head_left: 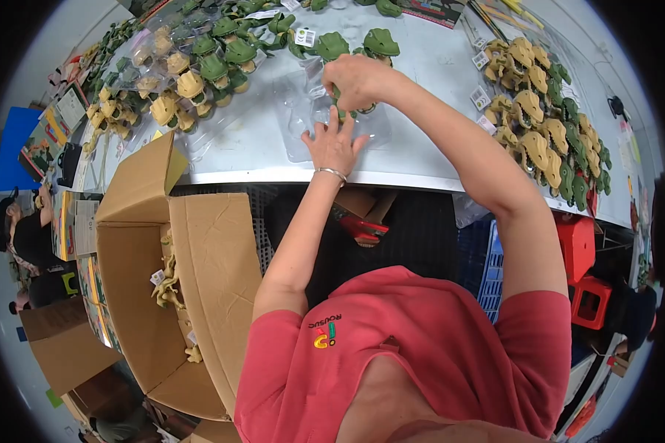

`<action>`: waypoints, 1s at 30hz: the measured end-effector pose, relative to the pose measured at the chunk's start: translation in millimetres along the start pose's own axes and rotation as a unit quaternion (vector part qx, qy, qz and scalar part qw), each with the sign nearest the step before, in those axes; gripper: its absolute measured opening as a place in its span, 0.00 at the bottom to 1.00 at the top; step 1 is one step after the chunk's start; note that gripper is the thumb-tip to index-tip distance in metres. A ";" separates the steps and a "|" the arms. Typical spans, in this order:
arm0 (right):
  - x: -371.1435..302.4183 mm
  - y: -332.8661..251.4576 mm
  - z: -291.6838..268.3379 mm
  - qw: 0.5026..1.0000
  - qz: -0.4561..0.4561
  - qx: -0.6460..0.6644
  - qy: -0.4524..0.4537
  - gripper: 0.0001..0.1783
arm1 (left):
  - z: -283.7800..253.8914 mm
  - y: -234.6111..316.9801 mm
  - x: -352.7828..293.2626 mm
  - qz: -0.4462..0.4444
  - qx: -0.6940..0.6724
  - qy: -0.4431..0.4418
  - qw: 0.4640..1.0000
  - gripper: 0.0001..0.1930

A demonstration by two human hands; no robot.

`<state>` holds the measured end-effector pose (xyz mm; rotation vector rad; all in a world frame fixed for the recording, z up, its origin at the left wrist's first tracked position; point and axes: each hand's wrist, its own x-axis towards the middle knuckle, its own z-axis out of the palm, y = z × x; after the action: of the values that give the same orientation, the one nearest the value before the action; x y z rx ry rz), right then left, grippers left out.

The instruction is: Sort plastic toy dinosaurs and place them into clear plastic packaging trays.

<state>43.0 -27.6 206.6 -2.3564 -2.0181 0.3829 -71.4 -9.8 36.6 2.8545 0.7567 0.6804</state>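
Note:
My left hand (332, 150) rests with spread fingers at the near edge of a clear plastic blister tray (294, 122) on the white table. Above the same tray, my right hand (356, 80) is closed on a green toy dinosaur (338, 94), mostly covered by the fingers. A bit of green shows low between the two hands. Just beyond my right hand lie two more green dinosaur heads (380, 44), one beside the other. A white tag (305, 37) hangs near them.
Tan and green toy dinosaurs (190, 85) crowd the table's left, with another group (533, 140) on the right. An open cardboard box (135, 247) holding tan dinosaurs (169, 284) stands at my left, below the table edge. Red stools (589, 303) and a blue crate (490, 269) are at right.

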 end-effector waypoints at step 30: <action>-24.3 -9.3 41.8 0.963 0.124 0.094 0.219 0.31 | 13.6 22.2 -10.1 -0.005 -0.008 -0.035 0.999 0.42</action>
<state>22.5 -55.9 171.9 -2.3209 -1.4350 0.0400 -63.3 -34.0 25.3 2.8419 0.7517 0.5786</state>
